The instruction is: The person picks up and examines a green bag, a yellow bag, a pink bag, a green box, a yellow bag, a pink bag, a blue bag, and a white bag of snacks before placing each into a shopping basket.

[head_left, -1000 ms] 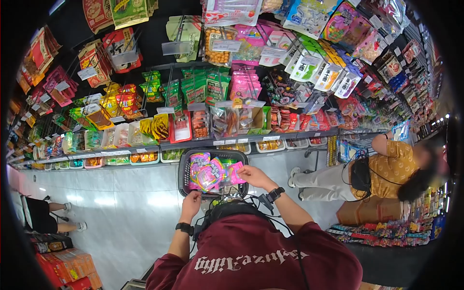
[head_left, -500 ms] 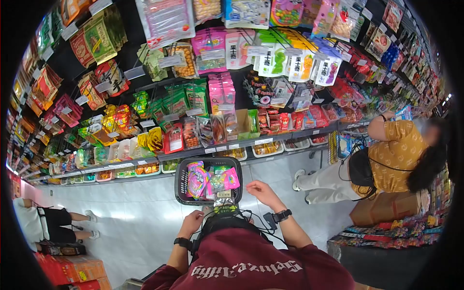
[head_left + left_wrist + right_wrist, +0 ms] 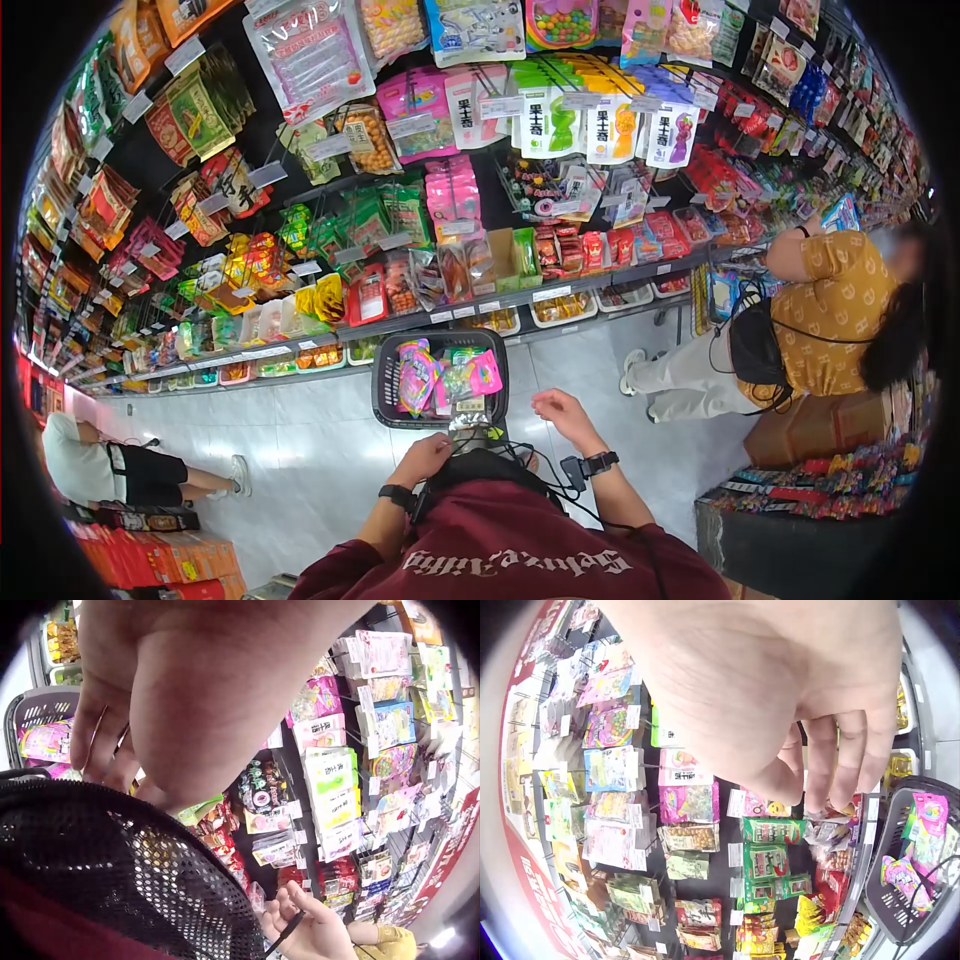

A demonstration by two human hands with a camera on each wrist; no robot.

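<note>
My left hand point(image 3: 428, 455) is just below the near edge of a dark shopping basket point(image 3: 380, 405) in the head view, nothing seen in its fingers. Close up in the left wrist view, its fingers point(image 3: 97, 746) hang loosely, their tips partly hidden behind black mesh point(image 3: 172, 862). Right of the basket, my right hand point(image 3: 562, 412) is raised with relaxed fingers and holds nothing. Inside the basket lie a pink-and-purple candy bag point(image 3: 418, 378) and a clear bag with pink ends point(image 3: 470, 378). Cables hang between my wrists.
A long snack shelf point(image 3: 420, 328) runs across the front, hung with bagged sweets, including white pouches point(image 3: 548, 120). To the right stands a person in a mustard top point(image 3: 835, 300), near a cardboard carton point(image 3: 820, 425). Another person point(image 3: 150, 470) is at left, by red boxes point(image 3: 150, 560).
My right hand has let go of the pink-ended candy bag and drawn away to the right. The left hand has moved back from the basket's rim. The view has shifted along the shelf.
</note>
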